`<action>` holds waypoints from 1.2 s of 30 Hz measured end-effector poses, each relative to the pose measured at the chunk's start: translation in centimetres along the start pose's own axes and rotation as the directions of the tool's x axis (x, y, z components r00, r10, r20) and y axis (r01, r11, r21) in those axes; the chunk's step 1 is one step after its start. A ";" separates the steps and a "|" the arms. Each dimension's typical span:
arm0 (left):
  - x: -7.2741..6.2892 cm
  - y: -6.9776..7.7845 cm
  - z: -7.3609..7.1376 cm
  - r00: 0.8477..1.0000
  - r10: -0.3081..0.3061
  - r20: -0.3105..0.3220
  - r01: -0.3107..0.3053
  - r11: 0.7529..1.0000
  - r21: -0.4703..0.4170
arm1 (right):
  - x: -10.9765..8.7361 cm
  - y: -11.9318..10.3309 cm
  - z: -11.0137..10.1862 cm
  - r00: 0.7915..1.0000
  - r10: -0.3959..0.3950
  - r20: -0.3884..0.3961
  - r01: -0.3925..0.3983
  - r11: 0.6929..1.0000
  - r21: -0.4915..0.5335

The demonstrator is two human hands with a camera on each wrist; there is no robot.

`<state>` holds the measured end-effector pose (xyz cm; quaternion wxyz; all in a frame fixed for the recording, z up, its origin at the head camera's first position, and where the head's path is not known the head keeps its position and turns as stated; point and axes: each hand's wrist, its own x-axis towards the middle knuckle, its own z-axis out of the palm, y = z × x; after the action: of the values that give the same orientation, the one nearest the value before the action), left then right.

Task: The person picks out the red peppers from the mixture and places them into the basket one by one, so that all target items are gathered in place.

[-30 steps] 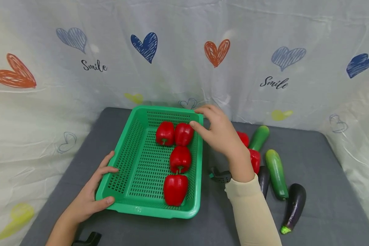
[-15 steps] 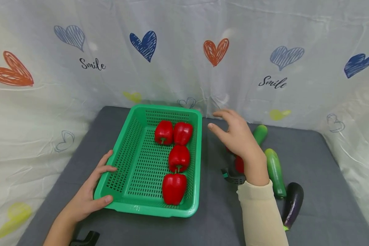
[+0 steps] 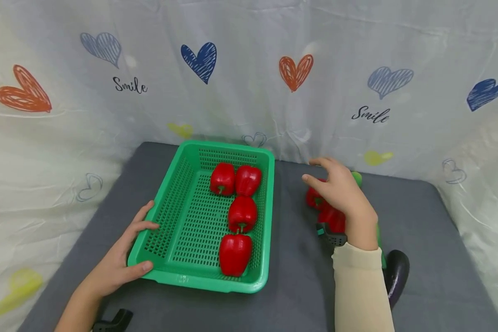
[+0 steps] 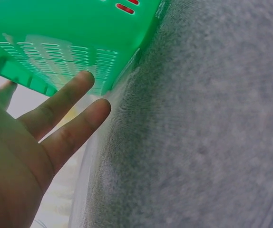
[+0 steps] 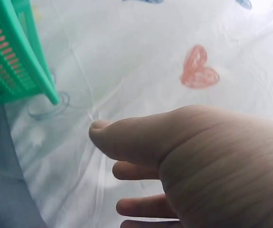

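A green plastic basket (image 3: 199,287) contains several red bell peppers (image 3: 242,214), mostly along its right side. My left hand (image 3: 117,263) holds its near left corner, thumb on the front rim and two fingertips over the left rim. From the left wrist, two fingers of that hand (image 4: 41,142) show stretched out beside the slotted outer wall. To the right of the basket, my right hand (image 3: 342,191) hovers with thumb and fingers apart and nothing between them. Below it lie more red bell peppers (image 3: 331,217), partly covered by the hand and wrist.
An eggplant (image 3: 396,276) lies beyond the right forearm, which hides part of it. Green pieces of zucchini (image 3: 357,178) peek out around the right hand. The grey table (image 3: 435,258) ends at a white curtain (image 3: 240,110) printed with hearts.
My right hand has moved right, from the basket's far right corner to over the peppers on the table. The left hand stays at the basket, which has not moved.
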<state>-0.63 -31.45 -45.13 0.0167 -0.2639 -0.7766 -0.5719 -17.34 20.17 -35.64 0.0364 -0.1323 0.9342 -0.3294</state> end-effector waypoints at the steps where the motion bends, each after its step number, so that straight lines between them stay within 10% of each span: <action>1: 0.0 0.0 0.0 1.000 0.000 0.002 0.000 1.000 -0.001 | -0.1 0.3 -0.2 1.000 0.005 0.006 -0.005 1.000 -0.006; 20: 0.1 0.0 0.1 1.000 0.011 0.007 -0.011 1.000 -0.006 | -0.3 4.2 -0.4 0.960 0.164 0.228 -0.166 0.986 -0.011; 36: 0.1 -0.1 0.1 1.000 0.020 0.009 -0.020 1.000 -0.007 | -0.1 5.6 0.2 0.946 0.203 0.252 -0.225 0.972 0.063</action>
<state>-0.70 -31.38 -45.24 0.0180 -0.2740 -0.7719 -0.5734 -18.44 24.27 -39.31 0.1926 -0.0678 0.9154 -0.3469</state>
